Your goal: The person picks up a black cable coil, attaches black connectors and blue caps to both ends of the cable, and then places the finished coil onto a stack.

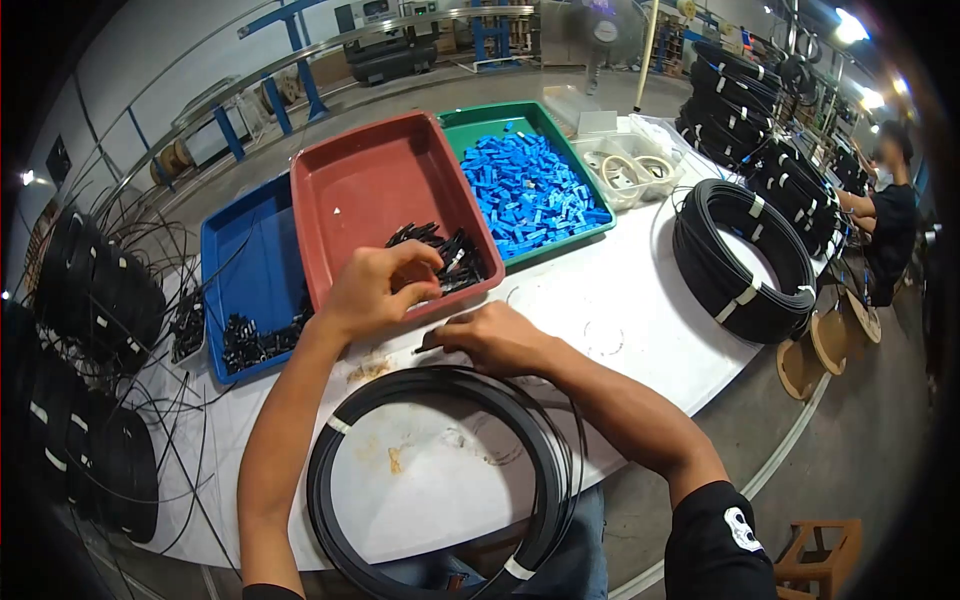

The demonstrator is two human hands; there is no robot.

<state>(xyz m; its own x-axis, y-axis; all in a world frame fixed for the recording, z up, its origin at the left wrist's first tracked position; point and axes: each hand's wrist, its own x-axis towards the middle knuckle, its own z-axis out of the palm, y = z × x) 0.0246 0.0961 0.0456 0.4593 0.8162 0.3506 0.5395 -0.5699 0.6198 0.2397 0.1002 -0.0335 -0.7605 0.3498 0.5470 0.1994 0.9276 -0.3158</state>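
Note:
My left hand (385,285) is at the near edge of the red tray (370,170), beside small black parts (455,258). Its thumb and fingers are curled toward each other, and whether anything lies between them is too small to tell. Just right of it, my right hand (490,338) pinches a black cable end (430,349) above the white table (640,340). Below both hands lies a coil of black cable (322,490), bound with white tape and overhanging the table's near edge.
A green tray (590,232) holds blue pieces (525,190); a blue tray (245,240) holds black parts. Another cable coil (745,260) lies right, near a clear box (630,175). Cable stacks stand at both sides. A person (890,215) is at far right, a stool (820,560) lower right.

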